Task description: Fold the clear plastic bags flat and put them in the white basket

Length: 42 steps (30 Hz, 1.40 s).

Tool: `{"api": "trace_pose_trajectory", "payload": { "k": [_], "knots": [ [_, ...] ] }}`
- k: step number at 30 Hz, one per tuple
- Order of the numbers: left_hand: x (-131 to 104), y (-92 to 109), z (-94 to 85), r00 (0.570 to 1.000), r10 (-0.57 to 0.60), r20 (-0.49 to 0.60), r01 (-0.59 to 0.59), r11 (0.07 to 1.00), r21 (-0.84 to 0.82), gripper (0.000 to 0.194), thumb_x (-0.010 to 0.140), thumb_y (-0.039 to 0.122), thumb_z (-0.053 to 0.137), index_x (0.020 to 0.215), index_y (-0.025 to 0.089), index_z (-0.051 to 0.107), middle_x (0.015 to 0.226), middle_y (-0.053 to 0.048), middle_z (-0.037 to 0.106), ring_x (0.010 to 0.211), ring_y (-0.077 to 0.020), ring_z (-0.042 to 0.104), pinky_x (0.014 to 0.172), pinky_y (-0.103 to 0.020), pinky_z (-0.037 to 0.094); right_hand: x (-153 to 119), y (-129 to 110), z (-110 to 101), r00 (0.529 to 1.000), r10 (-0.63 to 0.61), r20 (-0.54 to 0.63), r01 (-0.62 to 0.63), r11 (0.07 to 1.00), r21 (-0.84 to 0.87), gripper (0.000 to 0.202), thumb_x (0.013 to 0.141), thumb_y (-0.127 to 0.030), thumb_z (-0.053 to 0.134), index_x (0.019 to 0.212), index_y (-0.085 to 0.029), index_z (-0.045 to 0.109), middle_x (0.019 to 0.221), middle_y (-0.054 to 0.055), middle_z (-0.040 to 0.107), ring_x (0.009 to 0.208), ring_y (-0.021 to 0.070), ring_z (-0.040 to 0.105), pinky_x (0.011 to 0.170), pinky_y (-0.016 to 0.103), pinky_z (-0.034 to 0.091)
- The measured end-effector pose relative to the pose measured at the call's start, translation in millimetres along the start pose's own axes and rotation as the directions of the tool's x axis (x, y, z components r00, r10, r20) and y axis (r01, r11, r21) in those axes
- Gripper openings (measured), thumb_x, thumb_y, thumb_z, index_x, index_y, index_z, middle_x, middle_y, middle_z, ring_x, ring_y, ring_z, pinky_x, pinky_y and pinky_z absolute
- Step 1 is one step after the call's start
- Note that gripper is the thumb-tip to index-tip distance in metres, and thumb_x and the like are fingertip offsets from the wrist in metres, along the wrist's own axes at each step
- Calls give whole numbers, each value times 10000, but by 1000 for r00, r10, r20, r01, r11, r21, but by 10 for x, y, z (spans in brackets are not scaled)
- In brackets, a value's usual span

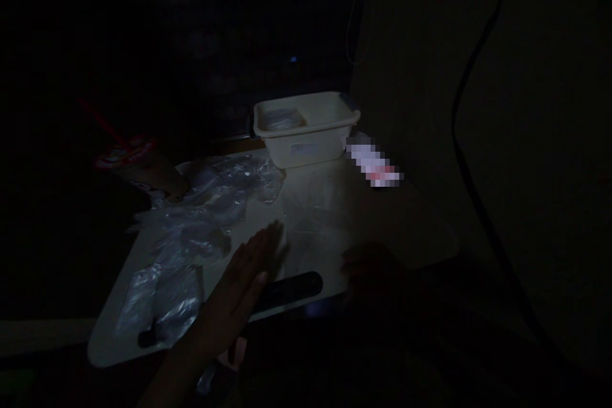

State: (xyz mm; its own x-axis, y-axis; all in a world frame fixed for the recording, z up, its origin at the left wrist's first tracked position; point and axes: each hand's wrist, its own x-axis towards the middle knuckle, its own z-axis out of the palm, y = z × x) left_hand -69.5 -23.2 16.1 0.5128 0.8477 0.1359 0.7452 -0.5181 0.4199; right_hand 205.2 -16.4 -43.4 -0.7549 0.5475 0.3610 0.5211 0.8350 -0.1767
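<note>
My left hand (pixel 241 280) is over the front of the white tabletop (pixel 329 185), fingers stretched out and close together, holding nothing I can see. Its fingers point away from me, and a shadow falls beside them. My right hand (pixel 370 261) is in deep shadow at the front right of the tabletop, with its fingers appearing stretched out toward the left. Between and beyond both hands lies a thin clear plastic bag or sheet (pixel 310 220), hard to make out in the dimness. Crumpled clear plastic bags (pixel 210 204) are spread to the left of my left hand.
A white plastic tub (pixel 308 150) with a stack of clear plastic inside stands at the back. A cup (pixel 148 175) with a red rim and straw is at the left. Right of the tub lies a bright pixelated object (pixel 375 162). A dark cable (pixel 459 146) hangs at the right.
</note>
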Motion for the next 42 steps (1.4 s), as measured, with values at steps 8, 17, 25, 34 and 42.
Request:
{"api": "trace_pose_trajectory", "payload": {
  "k": [8, 17, 25, 34, 42],
  "knots": [
    [6, 73, 63, 986, 132, 97, -126, 990, -65, 698, 684, 164, 401, 1282, 278, 59, 1339, -24, 186, 1206, -220, 194, 964, -481, 198, -95, 74, 31, 980, 201, -3, -201, 979, 22, 306, 800, -360, 312, 823, -288, 608, 834, 12, 641, 871, 155, 539, 847, 384, 302],
    [223, 36, 410, 963, 149, -223, -173, 981, -90, 265, 779, 177, 366, 998, 195, 515, 1073, -68, 546, 1046, -173, 446, 869, -367, 389, -56, 137, -77, 962, 258, -94, -257, 966, 23, 346, 740, -427, 400, 994, -247, 550, 959, 41, 606, 911, 177, 530, 813, 340, 373],
    [225, 145, 294, 969, 41, -245, -79, 986, -148, 257, 790, 223, 342, 937, 206, 553, 989, -46, 589, 949, -167, 511, 795, -338, 435, -7, 25, -45, 961, 277, 10, -276, 958, -74, 593, 689, -455, 429, 1197, -159, 352, 1214, 106, 409, 1145, 244, 301, 905, 412, 273],
    [292, 197, 231, 938, 81, -336, -122, 987, -103, 204, 762, 190, 388, 837, 162, 576, 802, -50, 629, 767, -151, 564, 698, -286, 454, -10, -353, 13, 963, 269, -18, -268, 950, -159, 475, 771, -343, 367, 1184, -109, 337, 1221, 143, 390, 1180, 238, 232, 940, 476, 146],
    [286, 160, 212, 929, 81, -360, -153, 972, -177, 198, 742, 166, 416, 831, 161, 593, 797, -58, 630, 754, -155, 566, 689, -286, 453, 102, -81, 17, 962, 219, -165, -212, 976, 54, 266, 788, -321, 342, 911, -207, 549, 973, 55, 576, 1014, 179, 447, 858, 367, 322]
  ]
}}
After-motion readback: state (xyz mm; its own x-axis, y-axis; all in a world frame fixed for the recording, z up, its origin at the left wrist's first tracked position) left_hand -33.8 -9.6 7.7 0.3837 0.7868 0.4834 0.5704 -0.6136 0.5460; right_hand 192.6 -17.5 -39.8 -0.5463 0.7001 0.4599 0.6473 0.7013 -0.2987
